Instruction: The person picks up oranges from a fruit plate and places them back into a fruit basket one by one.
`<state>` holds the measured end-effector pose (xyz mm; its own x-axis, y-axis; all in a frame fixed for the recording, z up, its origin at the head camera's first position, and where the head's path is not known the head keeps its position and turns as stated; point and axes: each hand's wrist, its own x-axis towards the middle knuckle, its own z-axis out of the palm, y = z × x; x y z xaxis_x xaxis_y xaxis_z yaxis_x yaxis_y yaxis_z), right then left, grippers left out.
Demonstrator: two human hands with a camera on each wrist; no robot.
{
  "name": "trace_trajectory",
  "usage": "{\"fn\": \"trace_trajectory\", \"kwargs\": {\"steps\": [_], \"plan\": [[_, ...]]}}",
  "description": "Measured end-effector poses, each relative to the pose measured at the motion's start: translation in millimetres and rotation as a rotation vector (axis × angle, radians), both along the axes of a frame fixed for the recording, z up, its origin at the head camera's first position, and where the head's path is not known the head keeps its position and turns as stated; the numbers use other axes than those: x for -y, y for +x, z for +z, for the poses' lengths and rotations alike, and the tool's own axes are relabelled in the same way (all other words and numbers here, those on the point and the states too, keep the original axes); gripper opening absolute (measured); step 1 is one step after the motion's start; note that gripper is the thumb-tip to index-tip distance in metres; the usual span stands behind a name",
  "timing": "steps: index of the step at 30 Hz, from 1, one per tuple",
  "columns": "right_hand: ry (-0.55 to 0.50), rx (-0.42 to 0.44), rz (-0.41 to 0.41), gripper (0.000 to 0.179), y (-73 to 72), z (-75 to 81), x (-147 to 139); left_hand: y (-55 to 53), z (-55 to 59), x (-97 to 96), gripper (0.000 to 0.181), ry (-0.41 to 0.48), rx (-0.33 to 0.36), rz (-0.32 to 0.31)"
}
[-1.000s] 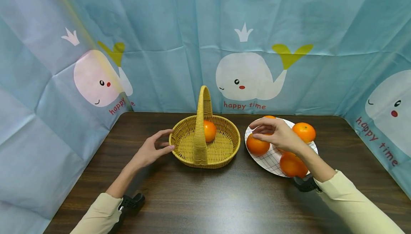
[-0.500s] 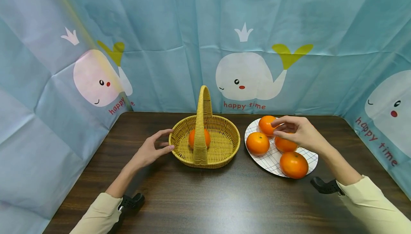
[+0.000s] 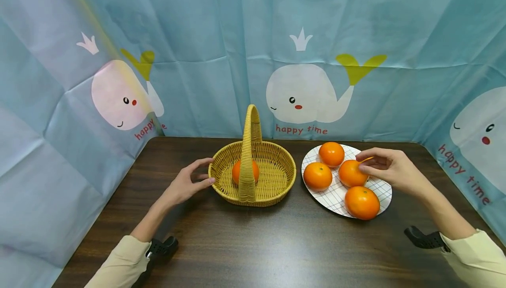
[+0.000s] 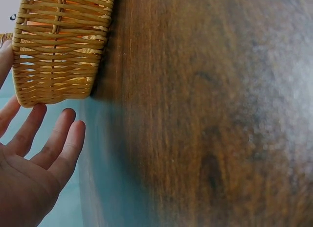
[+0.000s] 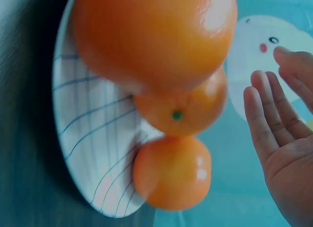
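My left hand (image 3: 186, 185) is at the left end of a yellow wicker basket (image 3: 276, 196), thumb and index finger touching the rim. In the left wrist view, the fingers (image 4: 58, 139) lie loosely extended along the basket's woven wall. Inside the basket sits one orange (image 3: 253, 169), partly behind the tall handle. My right hand (image 3: 389, 169) hovers over the right side of a white plate (image 3: 336, 207), fingers slightly bent and holding nothing. Its thumb overlaps the middle orange (image 3: 349, 174) in the head view. Other oranges on the plate are the front orange (image 3: 361, 203), left orange (image 3: 317, 176) and back orange (image 3: 331, 154).
Both basket and plate stand on a dark wooden table (image 3: 253, 244), towards its back edge. A light blue curtain (image 3: 213, 51) printed with whales hangs behind and along both sides. Black wrist straps (image 3: 424, 237) show at the cuffs.
My right hand has moved right across the plate. The orange in the basket has rolled left behind the handle. No orange shows at the plate's right rim now. My left hand stays put.
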<state>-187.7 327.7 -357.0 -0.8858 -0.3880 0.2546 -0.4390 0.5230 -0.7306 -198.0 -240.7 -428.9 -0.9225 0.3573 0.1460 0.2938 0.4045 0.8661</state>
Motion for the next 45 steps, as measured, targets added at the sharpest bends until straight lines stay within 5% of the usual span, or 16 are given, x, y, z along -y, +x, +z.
{"fn": "trace_trajectory", "kwargs": {"steps": [5,14,25,45], "plan": [[-0.001,-0.017,0.026,0.033,7.6,-4.6,-13.1,-0.7,0.1,-0.7,0.060,-0.007,-0.001,-0.001],[-0.044,0.011,0.252,0.065,25.9,-7.7,-36.6,0.1,1.4,-0.6,0.061,-0.020,0.012,0.007],[-0.051,0.194,0.384,0.090,38.8,-15.5,-51.3,1.8,2.6,-0.8,0.061,-0.006,0.015,0.001],[0.033,0.165,0.322,0.067,37.5,-40.6,-35.7,0.5,1.2,-1.5,0.061,-0.010,0.004,0.001]]}}
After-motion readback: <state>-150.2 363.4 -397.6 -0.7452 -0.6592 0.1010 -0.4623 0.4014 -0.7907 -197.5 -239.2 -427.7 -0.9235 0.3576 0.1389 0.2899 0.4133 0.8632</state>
